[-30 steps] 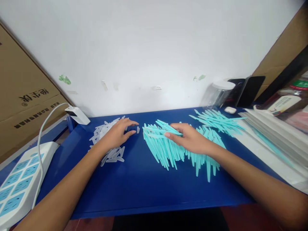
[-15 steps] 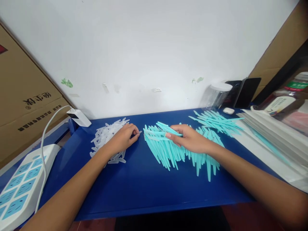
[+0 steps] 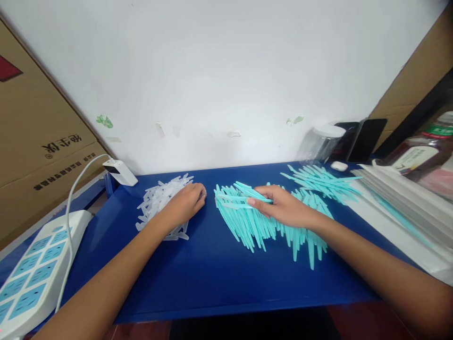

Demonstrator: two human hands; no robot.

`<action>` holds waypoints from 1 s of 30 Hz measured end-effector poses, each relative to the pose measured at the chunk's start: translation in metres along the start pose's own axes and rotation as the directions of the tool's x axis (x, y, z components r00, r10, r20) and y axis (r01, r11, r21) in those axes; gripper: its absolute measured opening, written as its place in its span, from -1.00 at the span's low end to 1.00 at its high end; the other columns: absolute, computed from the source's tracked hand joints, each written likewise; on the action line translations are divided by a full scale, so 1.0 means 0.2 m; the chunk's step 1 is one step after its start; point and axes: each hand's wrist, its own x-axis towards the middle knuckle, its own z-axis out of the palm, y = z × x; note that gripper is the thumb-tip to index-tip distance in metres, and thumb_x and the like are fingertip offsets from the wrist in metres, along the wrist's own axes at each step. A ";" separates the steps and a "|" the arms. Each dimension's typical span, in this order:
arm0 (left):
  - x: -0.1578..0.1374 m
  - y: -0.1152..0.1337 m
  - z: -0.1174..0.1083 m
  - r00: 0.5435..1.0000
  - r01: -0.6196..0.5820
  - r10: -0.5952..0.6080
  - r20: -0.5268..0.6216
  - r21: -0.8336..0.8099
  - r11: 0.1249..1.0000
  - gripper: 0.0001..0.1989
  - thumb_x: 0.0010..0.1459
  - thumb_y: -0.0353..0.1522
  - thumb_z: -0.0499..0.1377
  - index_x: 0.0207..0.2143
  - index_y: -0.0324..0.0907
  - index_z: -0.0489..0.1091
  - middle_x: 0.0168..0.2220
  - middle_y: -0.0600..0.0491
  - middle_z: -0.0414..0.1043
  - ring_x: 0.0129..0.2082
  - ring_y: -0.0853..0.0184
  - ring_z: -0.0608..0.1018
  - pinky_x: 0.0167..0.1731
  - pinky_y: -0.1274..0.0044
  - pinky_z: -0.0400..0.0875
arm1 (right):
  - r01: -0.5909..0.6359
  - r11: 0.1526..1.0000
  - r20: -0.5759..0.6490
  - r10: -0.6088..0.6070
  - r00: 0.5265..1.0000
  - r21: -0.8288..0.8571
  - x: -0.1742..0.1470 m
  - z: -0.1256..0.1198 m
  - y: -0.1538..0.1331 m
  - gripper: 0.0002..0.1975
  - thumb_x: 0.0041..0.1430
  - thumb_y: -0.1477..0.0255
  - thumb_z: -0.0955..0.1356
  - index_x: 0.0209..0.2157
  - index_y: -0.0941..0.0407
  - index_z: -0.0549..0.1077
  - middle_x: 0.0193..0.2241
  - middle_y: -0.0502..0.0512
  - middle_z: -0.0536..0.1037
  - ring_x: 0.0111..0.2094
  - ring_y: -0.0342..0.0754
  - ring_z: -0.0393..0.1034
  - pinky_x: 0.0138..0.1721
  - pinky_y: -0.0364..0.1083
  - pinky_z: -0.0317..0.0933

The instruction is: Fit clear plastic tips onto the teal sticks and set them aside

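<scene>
My right hand [image 3: 278, 204] is closed round several slim turquoise sticks [image 3: 244, 190], which look like eyebrow razors; their ends point left, and some carry a whitish translucent cover. It hovers over a wide heap of the same razors [image 3: 244, 229] on the blue table. At the right edge of a pile of small translucent white caps [image 3: 155, 200], my left hand [image 3: 193, 200] has its fingers pinched together, back of the hand towards me. Whatever sits between those fingertips is hidden.
Another batch of turquoise razors [image 3: 322, 182] lies at the back right, near a clear jar [image 3: 323, 141] and dark phones [image 3: 366, 139]. Plastic bags [image 3: 410, 203] line the right side. A power strip [image 3: 38, 264] and white charger [image 3: 120, 172] are on the left, beside a cardboard box [image 3: 38, 123].
The view has shifted slightly. My left fingers have curled in, and the small translucent tip that stuck out from them is out of sight. My right hand keeps its hold on the razors.
</scene>
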 end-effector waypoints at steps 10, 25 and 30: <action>0.01 0.14 -0.06 0.946 0.037 -0.271 -0.179 -0.768 0.639 -0.67 0.17 -0.15 0.39 -0.14 -0.20 0.57 -0.26 -0.08 0.69 -0.25 0.20 0.69 -0.20 0.41 0.56 | -0.001 1.000 0.048 0.000 0.999 0.018 -0.01 0.01 -0.02 -0.50 0.39 0.00 0.30 -0.48 0.07 0.23 -0.59 -0.12 0.24 -0.56 -0.14 0.14 -0.44 -0.10 0.06; 0.00 0.26 -0.04 0.943 0.020 -0.277 -0.184 -0.800 0.600 -0.75 0.08 -0.21 0.46 -0.25 -0.17 0.68 -0.24 -0.06 0.71 -0.28 0.20 0.71 -0.17 0.36 0.66 | 0.001 0.999 0.120 -0.005 0.993 0.033 -0.02 0.03 -0.02 -0.50 0.39 0.00 0.30 -0.48 0.07 0.22 -0.59 -0.12 0.23 -0.57 -0.16 0.14 -0.46 -0.11 0.06; -0.01 0.27 -0.03 0.935 0.001 -0.293 -0.202 -0.821 0.572 -0.73 0.04 -0.22 0.49 -0.26 -0.19 0.65 -0.30 -0.06 0.70 -0.32 0.19 0.71 -0.21 0.33 0.68 | -0.006 0.999 0.153 -0.002 0.988 0.054 -0.02 0.03 -0.01 -0.50 0.39 0.02 0.31 -0.49 0.06 0.19 -0.59 -0.13 0.19 -0.58 -0.17 0.09 -0.49 -0.12 0.02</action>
